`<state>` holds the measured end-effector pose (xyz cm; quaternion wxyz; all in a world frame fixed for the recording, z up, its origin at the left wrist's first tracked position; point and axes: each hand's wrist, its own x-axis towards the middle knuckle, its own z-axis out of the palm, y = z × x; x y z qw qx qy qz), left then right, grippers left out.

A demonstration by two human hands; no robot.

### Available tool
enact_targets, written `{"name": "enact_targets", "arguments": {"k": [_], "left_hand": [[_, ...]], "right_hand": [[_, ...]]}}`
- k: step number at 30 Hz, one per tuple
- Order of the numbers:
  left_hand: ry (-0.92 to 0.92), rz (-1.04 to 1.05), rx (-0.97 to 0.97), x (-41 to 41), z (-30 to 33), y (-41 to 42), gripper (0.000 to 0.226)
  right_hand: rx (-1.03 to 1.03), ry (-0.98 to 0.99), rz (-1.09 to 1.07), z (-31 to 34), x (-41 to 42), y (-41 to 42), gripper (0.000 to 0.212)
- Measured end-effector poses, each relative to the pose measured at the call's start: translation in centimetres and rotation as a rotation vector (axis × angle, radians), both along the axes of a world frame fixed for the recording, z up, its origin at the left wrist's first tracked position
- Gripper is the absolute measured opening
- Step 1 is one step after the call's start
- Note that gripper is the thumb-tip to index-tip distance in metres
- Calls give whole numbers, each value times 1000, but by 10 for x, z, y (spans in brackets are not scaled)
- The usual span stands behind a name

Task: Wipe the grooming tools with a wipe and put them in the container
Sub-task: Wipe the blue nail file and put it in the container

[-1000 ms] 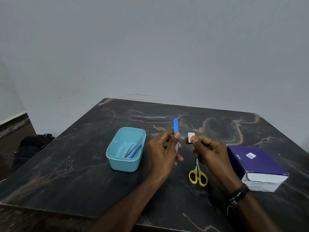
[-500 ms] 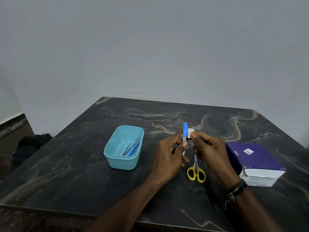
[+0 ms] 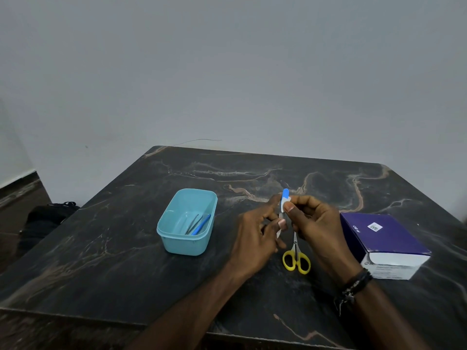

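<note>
The left hand (image 3: 255, 233) pinches a blue-handled grooming tool (image 3: 285, 194) upright, right of the teal container (image 3: 187, 223), while the right hand (image 3: 313, 223) has its fingers clamped on a white wipe (image 3: 284, 204) against the tool. Yellow-handled scissors (image 3: 296, 258) lie on the table (image 3: 101, 261) below both hands, further right of the container.

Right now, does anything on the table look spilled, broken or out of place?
Nothing stands out. The teal container stands upright with tools inside, the yellow scissors lie flat on the table, and the purple box looks intact.
</note>
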<state>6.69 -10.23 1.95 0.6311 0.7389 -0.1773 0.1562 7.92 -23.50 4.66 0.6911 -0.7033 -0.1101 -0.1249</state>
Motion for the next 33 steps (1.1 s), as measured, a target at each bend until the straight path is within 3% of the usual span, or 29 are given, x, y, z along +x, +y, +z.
{"name": "enact_targets", "arguments": {"k": [10, 18, 26, 33], "left_hand": [[66, 26, -5, -3, 3, -1, 66], [96, 22, 26, -4, 4, -3, 67], [83, 55, -7, -2, 5, -1, 67], [69, 18, 60, -2, 3, -3, 71]], "right_hand": [[-80, 4, 54, -3, 1, -2, 10], [52, 26, 2, 4, -2, 0, 11], [-50, 82, 100, 7, -6, 0, 12], [40, 64, -66, 4, 0, -3, 10]]}}
